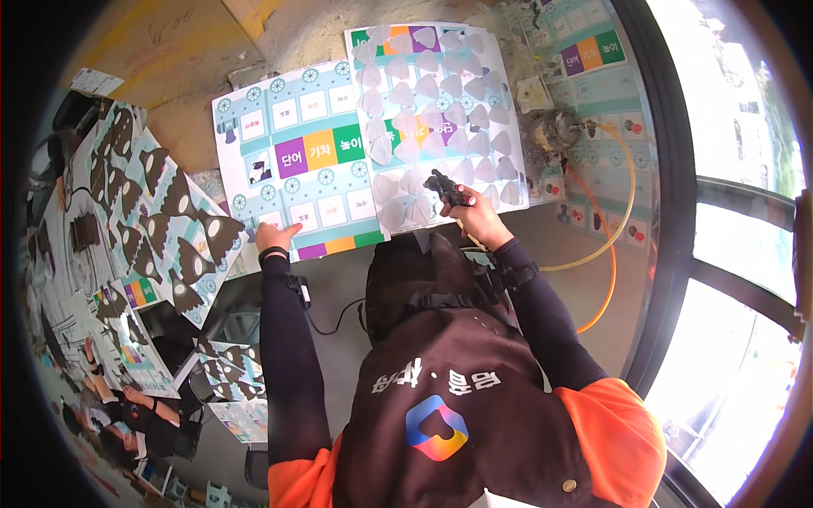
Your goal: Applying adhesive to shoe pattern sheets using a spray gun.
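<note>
My right hand (483, 222) is wrapped round a small black spray gun (444, 186), held over the lower part of a printed sheet (518, 193). Rows of grey, rounded-triangle pieces (451, 85) lie on that sheet. To its left is a second printed sheet (254, 199) with pale blue train wagons and purple, orange and green blocks. At this sheet's near edge rests my left hand (278, 239), thumb stretched out to the right and nothing held. The fingertips of my right hand are partly hidden by the spray gun.
A yellow hose (628, 199) and an orange hose (611, 279) loop down on the right. A crusted, lumpy object (550, 135) stands beside the sheets. Sheets with dark pieces (193, 262) lie at left, where other people (140, 423) are at work. A window frame (677, 254) borders the right.
</note>
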A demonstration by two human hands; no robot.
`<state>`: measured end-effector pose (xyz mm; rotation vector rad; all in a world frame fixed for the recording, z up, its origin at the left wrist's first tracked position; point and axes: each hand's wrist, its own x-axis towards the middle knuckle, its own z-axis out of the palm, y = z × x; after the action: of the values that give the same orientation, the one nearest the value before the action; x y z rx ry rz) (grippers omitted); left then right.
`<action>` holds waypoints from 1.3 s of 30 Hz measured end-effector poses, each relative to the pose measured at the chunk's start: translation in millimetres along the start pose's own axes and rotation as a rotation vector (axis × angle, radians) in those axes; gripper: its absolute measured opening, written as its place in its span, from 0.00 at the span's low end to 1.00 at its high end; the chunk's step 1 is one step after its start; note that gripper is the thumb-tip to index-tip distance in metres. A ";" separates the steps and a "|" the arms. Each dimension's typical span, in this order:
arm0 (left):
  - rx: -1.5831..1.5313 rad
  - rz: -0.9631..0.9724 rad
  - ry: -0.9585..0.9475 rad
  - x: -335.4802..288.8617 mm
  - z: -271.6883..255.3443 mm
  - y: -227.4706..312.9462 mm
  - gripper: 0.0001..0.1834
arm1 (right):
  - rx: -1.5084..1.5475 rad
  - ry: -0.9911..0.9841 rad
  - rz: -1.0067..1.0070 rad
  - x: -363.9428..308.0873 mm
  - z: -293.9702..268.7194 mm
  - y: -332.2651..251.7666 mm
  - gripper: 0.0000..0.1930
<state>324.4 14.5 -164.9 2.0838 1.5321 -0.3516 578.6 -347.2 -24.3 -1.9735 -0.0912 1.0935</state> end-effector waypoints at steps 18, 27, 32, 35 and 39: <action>-0.355 0.411 0.275 -24.9 36.3 115.6 0.17 | 0.025 -0.081 -0.042 10.6 -10.1 -26.7 0.12; -0.244 0.125 0.008 -52.6 67.3 233.0 0.22 | 0.067 -0.053 -0.010 9.8 -25.6 -20.1 0.12; -0.313 0.090 0.040 -52.4 78.1 233.3 0.17 | 0.075 -0.052 0.020 13.5 -26.0 -13.6 0.12; -0.323 0.095 0.052 -55.4 81.8 223.5 0.15 | 0.078 -0.061 0.019 17.0 -24.7 -18.1 0.12; -0.305 0.086 0.038 -60.6 85.0 213.8 0.17 | 0.083 -0.084 0.017 21.4 -19.9 -26.0 0.12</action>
<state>514.1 -128.3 -150.2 1.9166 1.4121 -0.0424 614.3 -334.3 -15.1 -1.8580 -0.0721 1.1727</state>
